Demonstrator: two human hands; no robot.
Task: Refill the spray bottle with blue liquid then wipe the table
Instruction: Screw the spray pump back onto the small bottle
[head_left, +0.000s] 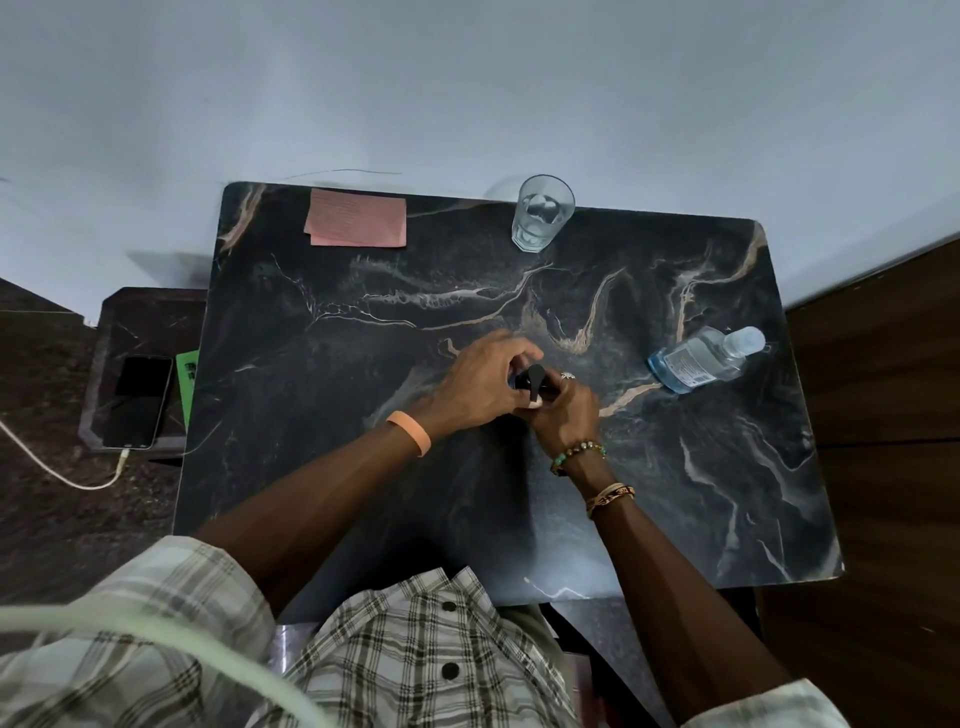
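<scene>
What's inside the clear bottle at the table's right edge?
The clear bottle holds blue liquid pooled along its base end; the rest looks empty. Its label hides part of the inside.

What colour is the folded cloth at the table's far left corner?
Pink, seen in the head view: the cloth lies flat there.

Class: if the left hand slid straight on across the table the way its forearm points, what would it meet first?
Probably the right hand and spray bottle it already touches; left hand points right, beyond lies the blue-liquid bottle.
</scene>
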